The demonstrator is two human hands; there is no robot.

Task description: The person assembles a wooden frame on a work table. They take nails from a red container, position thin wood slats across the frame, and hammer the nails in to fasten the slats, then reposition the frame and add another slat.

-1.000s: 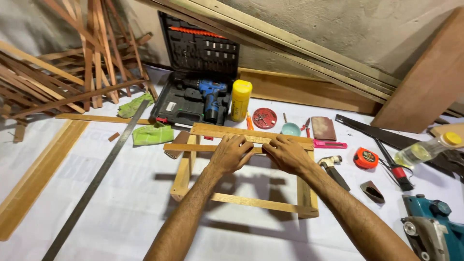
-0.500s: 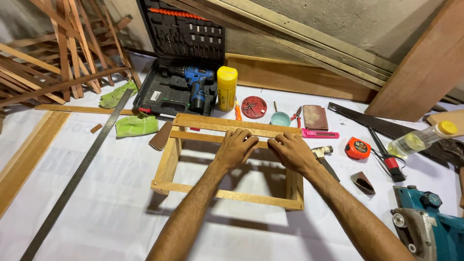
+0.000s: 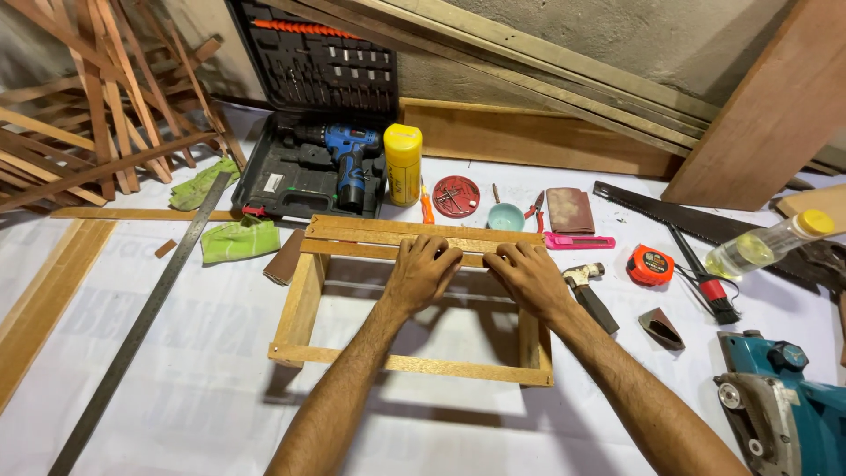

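Both hands, left hand (image 3: 421,273) and right hand (image 3: 527,275), press flat, fingers spread, side by side on the wooden frame's (image 3: 300,308) far rail.

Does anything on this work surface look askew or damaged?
Nothing stands out. Both hands, left and right, lie flat on the rectangular wooden frame, which looks square. The grey-headed hammer lies loose but intact beside it.

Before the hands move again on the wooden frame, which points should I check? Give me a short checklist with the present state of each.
1. Left hand flat on the top slat of the wooden frame: ok.
2. Right hand flat on the same slat: ok.
3. Frame lying flat on the white sheet: ok.
4. Slat joints tight: cannot tell.
5. Hammer clear of the frame: not ok, it lies right beside the right wrist.
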